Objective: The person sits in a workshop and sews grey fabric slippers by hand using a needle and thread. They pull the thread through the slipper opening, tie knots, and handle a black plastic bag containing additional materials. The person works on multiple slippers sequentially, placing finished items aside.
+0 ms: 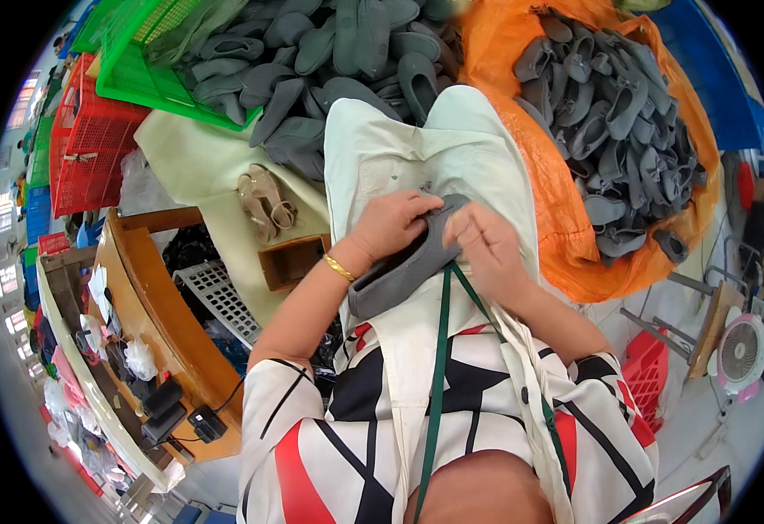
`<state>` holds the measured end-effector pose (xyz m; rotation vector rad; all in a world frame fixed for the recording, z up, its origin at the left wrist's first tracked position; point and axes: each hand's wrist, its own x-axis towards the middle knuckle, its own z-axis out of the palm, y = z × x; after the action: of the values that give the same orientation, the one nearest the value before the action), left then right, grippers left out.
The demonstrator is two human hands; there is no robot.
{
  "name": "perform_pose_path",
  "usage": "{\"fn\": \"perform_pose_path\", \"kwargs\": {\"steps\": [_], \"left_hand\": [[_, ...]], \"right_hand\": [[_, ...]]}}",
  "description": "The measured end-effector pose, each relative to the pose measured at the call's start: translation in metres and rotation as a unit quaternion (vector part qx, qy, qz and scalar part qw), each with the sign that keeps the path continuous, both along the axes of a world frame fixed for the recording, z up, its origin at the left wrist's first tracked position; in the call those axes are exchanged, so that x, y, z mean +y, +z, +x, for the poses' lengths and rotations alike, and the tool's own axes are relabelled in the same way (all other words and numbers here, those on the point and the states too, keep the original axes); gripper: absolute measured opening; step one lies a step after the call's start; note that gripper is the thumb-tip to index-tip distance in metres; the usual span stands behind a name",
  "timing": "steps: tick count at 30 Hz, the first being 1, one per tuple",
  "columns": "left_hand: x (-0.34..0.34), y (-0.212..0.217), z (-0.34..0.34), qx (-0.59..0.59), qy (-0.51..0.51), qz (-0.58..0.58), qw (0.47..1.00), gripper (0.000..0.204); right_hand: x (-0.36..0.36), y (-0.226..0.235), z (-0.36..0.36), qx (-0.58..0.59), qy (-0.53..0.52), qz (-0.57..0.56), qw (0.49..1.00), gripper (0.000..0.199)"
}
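A dark grey flat shoe (408,274) lies over my lap on a pale apron (364,148), its opening facing up and to the left. My left hand (391,223), with a gold bracelet at the wrist, is closed on the shoe's far side, thumb and fingers gripping near the toe. Beside the toe end, my right hand (487,253) is curled with its fingers pinched together and slightly blurred. What its fingers pinch, if anything, is hidden. Green straps (441,349) hang down just below the shoe.
Ahead lies a heap of grey shoes (347,44) by a green basket (129,79). An orange sack (565,253) of grey shoes stands at the right. On the left are beige sandals (267,201), a small wooden box (290,262) and a wooden table (159,323). A fan (742,349) stands far right.
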<state>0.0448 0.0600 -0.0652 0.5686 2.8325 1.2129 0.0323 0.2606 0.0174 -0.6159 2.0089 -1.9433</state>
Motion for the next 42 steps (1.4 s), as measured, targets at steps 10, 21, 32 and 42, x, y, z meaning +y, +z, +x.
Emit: {"fn": "perform_pose_path", "kwargs": {"steps": [10,21,32,42], "left_hand": [[0.023,0.063,-0.015,-0.256,0.09,0.001,0.962,0.025],[0.001,0.019,0.001,-0.525,0.171,0.515,0.656,0.015],[-0.012,0.038,0.006,-0.389,0.134,0.22,0.884,0.016],[-0.012,0.017,0.0,-0.447,0.208,0.305,0.815,0.014]], "right_hand": [[0.029,0.011,-0.015,0.351,-0.043,0.142,0.925,0.011],[0.125,0.019,-0.016,-0.151,0.218,0.3,0.916,0.012],[0.007,-0.029,-0.034,0.131,0.088,0.26,0.953,0.007],[-0.009,-0.053,-0.04,0.238,0.087,0.321,0.912,0.005]]}}
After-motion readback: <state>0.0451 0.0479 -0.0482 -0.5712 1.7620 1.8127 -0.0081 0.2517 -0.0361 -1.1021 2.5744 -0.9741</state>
